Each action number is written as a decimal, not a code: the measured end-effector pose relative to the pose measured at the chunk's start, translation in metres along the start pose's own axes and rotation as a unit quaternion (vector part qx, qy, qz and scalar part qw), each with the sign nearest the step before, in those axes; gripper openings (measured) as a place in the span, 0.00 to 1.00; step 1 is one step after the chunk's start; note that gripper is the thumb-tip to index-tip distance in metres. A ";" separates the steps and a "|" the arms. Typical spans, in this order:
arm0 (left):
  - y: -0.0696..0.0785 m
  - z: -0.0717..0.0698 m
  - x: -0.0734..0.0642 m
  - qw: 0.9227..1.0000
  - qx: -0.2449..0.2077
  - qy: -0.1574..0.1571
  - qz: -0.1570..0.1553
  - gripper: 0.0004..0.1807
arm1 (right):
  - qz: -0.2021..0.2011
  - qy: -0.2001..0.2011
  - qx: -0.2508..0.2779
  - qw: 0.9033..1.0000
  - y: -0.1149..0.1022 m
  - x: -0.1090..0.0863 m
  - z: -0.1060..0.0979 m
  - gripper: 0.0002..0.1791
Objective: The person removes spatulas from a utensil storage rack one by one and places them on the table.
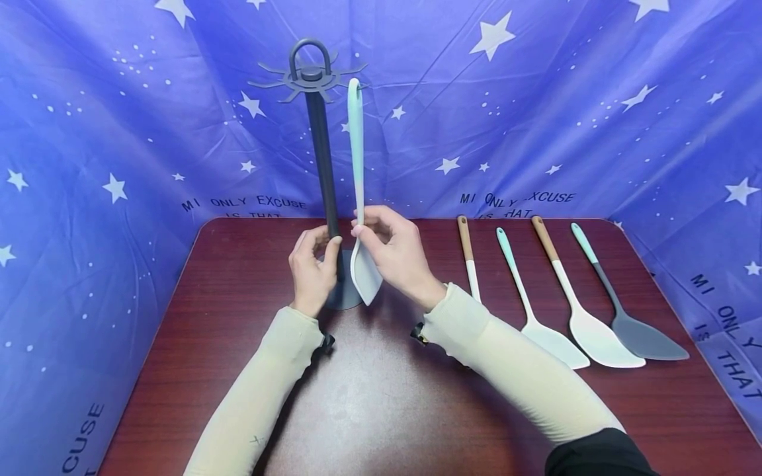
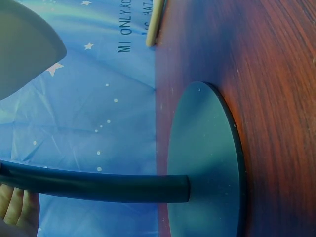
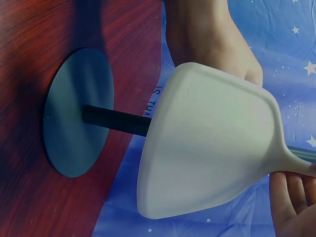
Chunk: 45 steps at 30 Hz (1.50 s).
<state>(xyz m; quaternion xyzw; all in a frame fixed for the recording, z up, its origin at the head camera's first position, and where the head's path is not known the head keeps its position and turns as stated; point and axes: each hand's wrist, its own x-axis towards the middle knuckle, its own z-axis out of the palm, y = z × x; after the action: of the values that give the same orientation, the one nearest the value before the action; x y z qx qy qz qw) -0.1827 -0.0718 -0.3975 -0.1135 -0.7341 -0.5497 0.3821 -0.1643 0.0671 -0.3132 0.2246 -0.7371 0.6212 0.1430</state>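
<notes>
A dark grey utensil stand rises from a round base, with a ring of hooks and a loop at its top. My left hand grips the pole low down, thumb in front. Just right of the pole, my right hand pinches a spatula at its neck. The spatula is upright, mint handle up and white blade down. Its handle end is close beside a hook at the right; whether they touch I cannot tell. In the right wrist view the blade covers part of the pole.
Right of my hands, several turners lie on the dark red table: a wooden-handled one partly behind my right arm, a mint-and-white one, a wood-and-white one, and a mint-and-grey one. Blue star-patterned cloth surrounds the table.
</notes>
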 end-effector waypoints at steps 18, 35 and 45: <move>0.000 -0.001 0.000 1.000 0.001 0.001 0.004 0.07 | -0.028 0.013 0.005 1.000 -0.001 -0.004 -0.012 0.07; -0.001 0.000 0.001 1.000 -0.003 0.006 0.005 0.06 | 0.058 -0.008 -0.070 0.996 -0.004 -0.011 -0.039 0.06; -0.030 0.005 -0.005 1.000 -0.007 0.005 -0.002 0.08 | 0.136 -0.034 -0.057 0.988 0.046 -0.017 -0.058 0.06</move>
<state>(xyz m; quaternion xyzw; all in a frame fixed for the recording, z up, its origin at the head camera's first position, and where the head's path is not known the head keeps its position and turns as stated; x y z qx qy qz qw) -0.1993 -0.0771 -0.4227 -0.1115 -0.7287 -0.5559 0.3840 -0.1766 0.1322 -0.3495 0.1340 -0.7995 0.5838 0.0447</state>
